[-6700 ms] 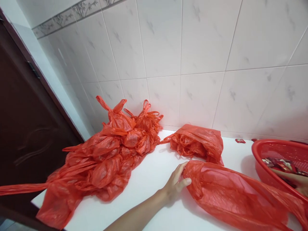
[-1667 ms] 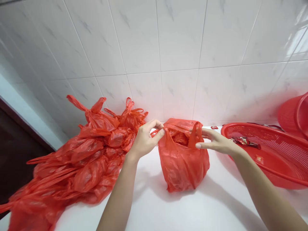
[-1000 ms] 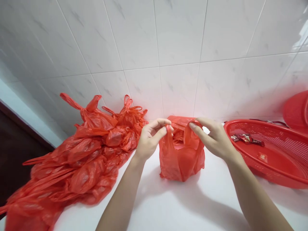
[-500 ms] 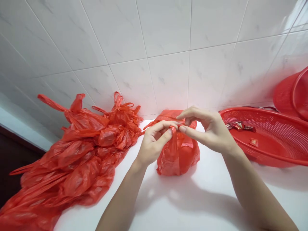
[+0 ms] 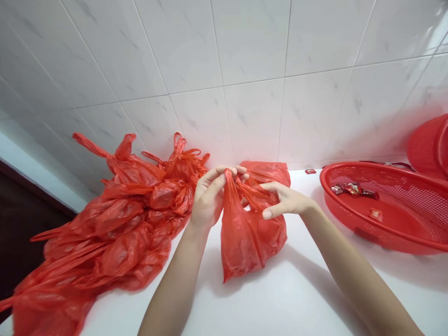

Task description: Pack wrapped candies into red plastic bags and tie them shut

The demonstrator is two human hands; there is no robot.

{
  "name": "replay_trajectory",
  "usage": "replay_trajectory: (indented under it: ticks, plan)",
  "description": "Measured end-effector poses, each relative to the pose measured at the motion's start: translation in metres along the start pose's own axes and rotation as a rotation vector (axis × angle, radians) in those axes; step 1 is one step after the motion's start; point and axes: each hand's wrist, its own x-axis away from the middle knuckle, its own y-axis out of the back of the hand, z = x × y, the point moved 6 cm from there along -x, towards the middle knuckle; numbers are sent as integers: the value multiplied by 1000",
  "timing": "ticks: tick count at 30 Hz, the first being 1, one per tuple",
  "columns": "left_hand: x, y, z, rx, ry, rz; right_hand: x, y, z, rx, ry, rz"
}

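Observation:
A filled red plastic bag (image 5: 241, 242) hangs upright in front of me, its handles gathered at the top. My left hand (image 5: 206, 200) is closed round those handles, thumb against the fingers. At the bag's right side is my right hand (image 5: 290, 201), thumb stretched away from the fingers; the fingertips are partly hidden by the plastic. What the bag holds shows only as rounded shapes through the red film. Behind it, flat red plastic bags (image 5: 271, 171) lie against the wall.
Many tied red bags (image 5: 129, 233) are heaped on the left. On the right, a red perforated basket (image 5: 395, 235) holds several small wrapped packets (image 5: 353, 189). One loose packet (image 5: 310, 171) lies near the white tiled wall (image 5: 252, 107). Another red basket (image 5: 425, 144) stands behind.
My right hand has come away from the handles and opened at the bag's right side. My left hand has kept hold, pulling the handles up and left, and the bag has tilted and stretched.

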Motion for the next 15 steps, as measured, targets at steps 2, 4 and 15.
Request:
replay_trajectory:
  ticks: [2, 4, 15]
  plan:
    - [-1, 5, -2, -4, -15, -51, -2, -6, -3, -70, -8, 13]
    - [-1, 7, -3, -7, -24, -87, -5, -10, -8, -134, -39, -11]
    - [-11, 34, -14, -72, -148, -206, -10, 13, -24, -538, -31, -675]
